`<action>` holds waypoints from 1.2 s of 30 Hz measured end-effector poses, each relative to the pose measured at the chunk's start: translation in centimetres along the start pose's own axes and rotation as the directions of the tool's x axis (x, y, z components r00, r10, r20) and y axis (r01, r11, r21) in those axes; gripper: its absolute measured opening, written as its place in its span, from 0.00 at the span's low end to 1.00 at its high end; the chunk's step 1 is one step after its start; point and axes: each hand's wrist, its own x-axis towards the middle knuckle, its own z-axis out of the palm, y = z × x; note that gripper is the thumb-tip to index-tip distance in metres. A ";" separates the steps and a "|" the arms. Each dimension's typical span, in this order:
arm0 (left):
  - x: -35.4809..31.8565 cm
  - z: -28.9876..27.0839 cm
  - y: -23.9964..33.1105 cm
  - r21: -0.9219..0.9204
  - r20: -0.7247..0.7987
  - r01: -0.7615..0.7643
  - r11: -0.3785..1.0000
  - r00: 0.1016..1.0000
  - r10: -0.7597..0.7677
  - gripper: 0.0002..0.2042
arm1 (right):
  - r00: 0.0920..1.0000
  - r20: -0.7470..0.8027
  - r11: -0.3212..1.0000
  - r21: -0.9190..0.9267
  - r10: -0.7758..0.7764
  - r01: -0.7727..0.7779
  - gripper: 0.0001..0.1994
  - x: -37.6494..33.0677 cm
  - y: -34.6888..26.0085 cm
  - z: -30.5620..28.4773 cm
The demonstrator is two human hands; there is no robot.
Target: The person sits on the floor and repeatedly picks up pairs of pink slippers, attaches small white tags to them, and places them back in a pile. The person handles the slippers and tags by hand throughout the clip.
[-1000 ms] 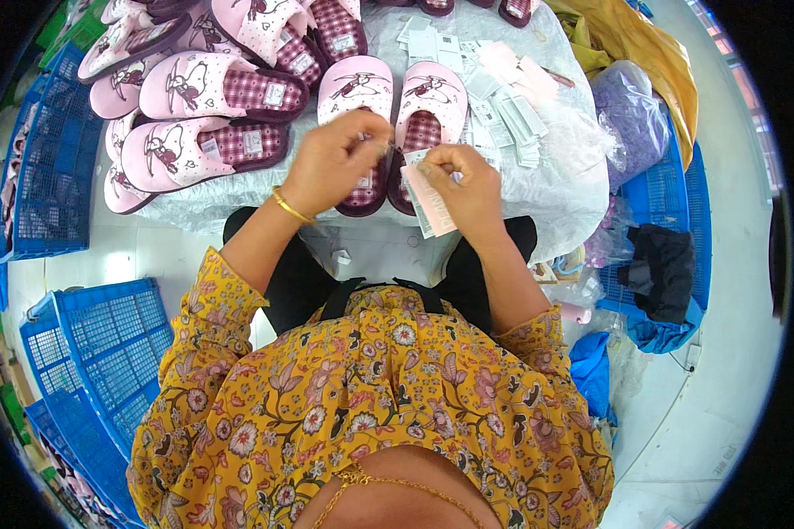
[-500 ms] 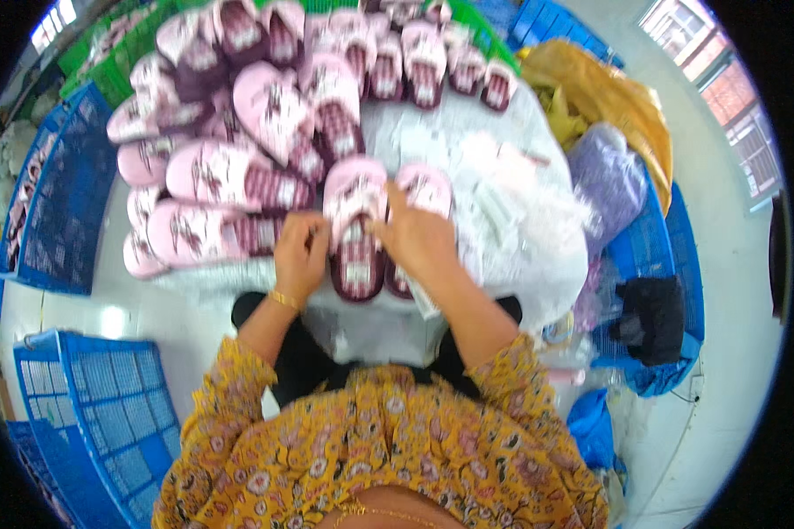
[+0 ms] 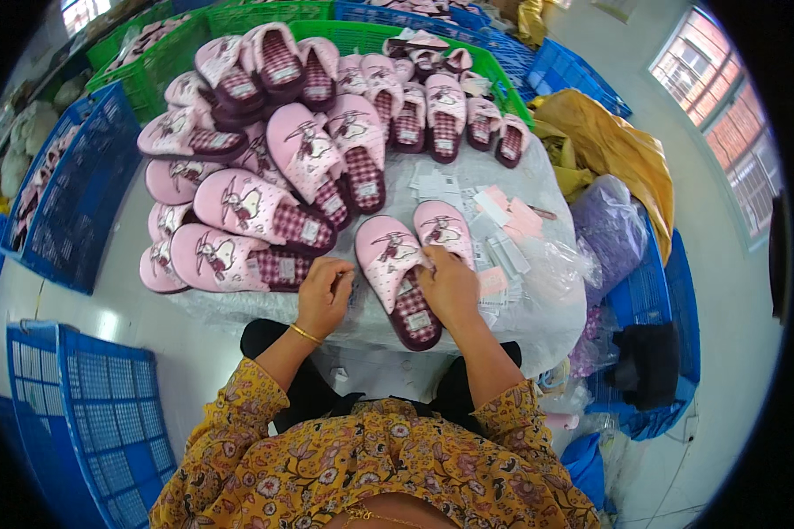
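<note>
A pair of pink slippers with dark checked insoles lies in front of me on the plastic-covered table (image 3: 238,306). My right hand (image 3: 451,284) is closed on the inner edge of the nearer slipper (image 3: 386,253), by its opening. That slipper is tilted, its heel toward me and to the right. Its mate, the second slipper (image 3: 441,222), lies behind, partly covered by my right hand. My left hand (image 3: 325,295) hovers just left of the pair, fingers curled together; whatever they may pinch is hidden. To its left, finished-looking slippers (image 3: 238,207) lie stacked with pale labels on their insoles.
Loose paper labels and cards (image 3: 503,231) lie right of the pair, beside clear plastic film (image 3: 551,269). More slippers stand along the back near a green crate (image 3: 362,35). Blue crates (image 3: 115,406) stand left, and a purple bag (image 3: 607,234) sits right.
The nearer slipper has turned, its heel swinging right. My right hand has moved from the slippers' upper part down to the opening. My left hand stays curled beside them; the whole view has shifted.
</note>
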 end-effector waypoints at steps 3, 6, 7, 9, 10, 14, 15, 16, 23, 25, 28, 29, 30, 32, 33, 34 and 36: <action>-0.4 -0.1 -0.1 -0.007 -0.004 0.040 0.999 0.999 -0.040 0.07 | 0.996 -0.079 0.995 0.093 -0.028 0.036 0.14 -0.8 0.2 -0.4; -0.6 -0.2 0.1 -0.003 0.003 0.072 0.997 0.997 -0.072 0.08 | 0.994 -0.069 0.976 0.207 0.085 -0.070 0.14 -0.6 -0.2 -3.0; -0.4 -0.3 0.0 0.016 -0.004 0.008 1.000 1.000 -0.008 0.09 | 0.986 -0.006 0.972 0.172 0.164 -0.161 0.15 0.4 -0.7 -4.5; -0.3 -0.9 0.6 0.026 0.022 0.065 0.998 0.998 -0.065 0.08 | 0.998 -0.058 0.995 0.103 0.006 0.000 0.15 4.6 -0.3 -6.9; -0.4 -1.0 0.8 0.022 0.040 0.095 0.995 0.995 -0.096 0.08 | 0.987 -0.146 0.997 0.038 -0.061 0.067 0.14 8.1 0.4 -7.7; -0.3 -0.8 0.5 0.055 -0.008 0.028 0.998 1.000 -0.028 0.09 | 0.932 -0.299 0.965 -0.222 -0.206 0.142 0.22 28.5 -3.4 -14.5; -0.2 -0.3 0.8 0.046 0.012 0.021 0.999 1.000 -0.022 0.09 | 0.824 -0.406 0.915 -0.248 -0.396 0.317 0.25 36.1 1.0 -16.4; -0.1 0.0 0.9 0.008 0.024 0.017 1.000 1.000 -0.017 0.09 | 0.835 -0.432 0.925 -0.309 -0.342 0.219 0.26 36.3 -0.6 -18.6; -0.5 -0.8 0.3 0.071 -0.019 0.057 0.996 0.998 -0.056 0.09 | 0.876 0.300 0.871 0.438 -0.377 0.225 0.34 22.5 -4.9 -0.2; -0.2 -0.4 0.5 0.052 -0.020 0.035 0.998 0.999 -0.034 0.08 | 0.873 0.382 0.865 0.495 -0.301 0.082 0.41 18.0 -4.4 3.3; -0.3 -0.3 0.4 0.052 -0.035 0.060 0.997 0.998 -0.058 0.07 | 0.916 0.151 0.848 0.457 -0.372 0.269 0.45 17.1 -4.6 8.4; -0.3 -0.2 0.4 0.045 -0.040 0.076 0.996 0.996 -0.074 0.08 | 0.924 0.078 0.853 0.420 -0.375 0.310 0.45 17.3 -5.2 9.1; -0.3 -0.1 0.5 0.047 -0.044 0.075 0.996 0.996 -0.072 0.08 | 0.927 0.003 0.859 0.377 -0.375 0.346 0.45 17.6 -5.7 9.6; -0.2 0.0 0.4 0.045 -0.044 0.071 0.996 0.997 -0.069 0.08 | 0.970 -0.042 0.851 0.473 -0.238 0.229 0.38 18.3 -5.8 11.8; -0.3 -0.2 0.2 0.070 -0.040 0.052 0.996 0.998 -0.050 0.08 | 0.971 -0.130 0.844 0.480 -0.202 0.240 0.33 18.5 -6.1 12.9; -0.3 -0.2 0.1 0.053 -0.047 0.065 0.996 0.997 -0.062 0.08 | 0.962 -0.221 0.845 0.475 -0.158 0.248 0.28 18.3 -6.1 13.5; -0.5 -0.1 -0.1 0.029 -0.061 0.095 0.995 0.994 -0.093 0.08 | 0.942 -0.327 0.809 0.533 -0.071 0.247 0.21 17.3 -7.3 12.4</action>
